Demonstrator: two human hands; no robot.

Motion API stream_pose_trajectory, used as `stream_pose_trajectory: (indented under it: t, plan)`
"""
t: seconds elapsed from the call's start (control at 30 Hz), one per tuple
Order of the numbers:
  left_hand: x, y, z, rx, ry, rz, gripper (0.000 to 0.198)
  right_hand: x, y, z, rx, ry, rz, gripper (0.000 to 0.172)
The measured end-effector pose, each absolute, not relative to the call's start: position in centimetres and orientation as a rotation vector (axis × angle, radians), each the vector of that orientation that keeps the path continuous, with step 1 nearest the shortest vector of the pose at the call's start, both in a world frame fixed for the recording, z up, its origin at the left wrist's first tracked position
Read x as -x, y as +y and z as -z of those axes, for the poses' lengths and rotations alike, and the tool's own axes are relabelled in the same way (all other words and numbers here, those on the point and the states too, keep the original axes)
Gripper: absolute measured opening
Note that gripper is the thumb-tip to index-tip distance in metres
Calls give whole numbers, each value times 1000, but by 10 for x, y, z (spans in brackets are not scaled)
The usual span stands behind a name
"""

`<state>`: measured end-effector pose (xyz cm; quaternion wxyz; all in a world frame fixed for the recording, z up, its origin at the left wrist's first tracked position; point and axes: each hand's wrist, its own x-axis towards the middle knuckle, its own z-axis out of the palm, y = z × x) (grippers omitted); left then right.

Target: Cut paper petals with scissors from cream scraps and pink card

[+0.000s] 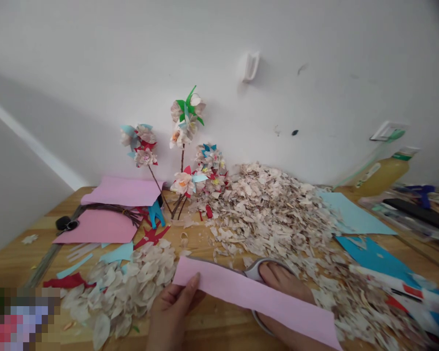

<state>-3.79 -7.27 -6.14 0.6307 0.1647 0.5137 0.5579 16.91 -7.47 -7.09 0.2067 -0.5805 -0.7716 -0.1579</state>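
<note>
My left hand (pixel 177 308) pinches a long pink paper strip (pixel 254 296) near its left end, thumb on top. The strip slants down to the right, passing in front of my right hand (pixel 287 282). That hand grips grey-handled scissors (pixel 256 269), fingers through the loops. Their blades run behind the strip's upper edge and are mostly hidden, so I cannot tell how far apart they are. Pale, petal-like pieces (pixel 146 278) lie in a pile beside my left hand. Beyond both hands, several handmade flowers (pixel 183 181) with paper leaves stand on brown stems.
A large heap of pale flakes (pixel 274 209) spreads along the wall. Pink sheets (pixel 120 191), dark stems (pixel 111 208) and red scraps (pixel 150 237) lie at left. Blue sheets (pixel 354 213), a yellow bottle (pixel 384 173) and a blue glue gun (pixel 422 192) are at right.
</note>
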Motion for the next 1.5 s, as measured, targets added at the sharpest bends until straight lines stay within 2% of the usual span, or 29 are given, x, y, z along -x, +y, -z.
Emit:
stream_pose_trajectory:
  t: [0.1,0.43,0.6,0.8,0.87,0.97,1.03,1.13,1.33,1.5]
  plan:
    - [36,-73,62,-413,1192,-1221,28,-172,-73,74,1653,-2281,359,19]
    - [31,-78,59,-449,1153,-1156,29,-173,-69,79,1561,-2308,452,26]
    - [31,-78,61,-429,1165,-1157,29,-181,-67,87,1472,-2322,472,10]
    - [37,-73,61,-408,1157,-1184,23,-187,-68,85,1475,-2297,372,25]
    - [44,-67,58,-420,1157,-1235,23,-189,-66,83,1574,-2196,260,26]
    - [58,-54,50,-461,1178,-1325,19,-196,-60,79,1910,-1943,-128,19]
    - [69,-45,44,-483,1192,-1367,16,-201,-55,77,2115,-1793,-306,28]
    - [85,-32,37,-524,1231,-1413,13,-204,-50,72,2218,-1739,-338,36]
    - [116,-14,20,-553,1268,-1565,8,-190,-56,64,2215,-1881,-315,13]
    - [128,-10,5,-562,1248,-1575,4,-187,-58,70,2049,-1975,-417,13]
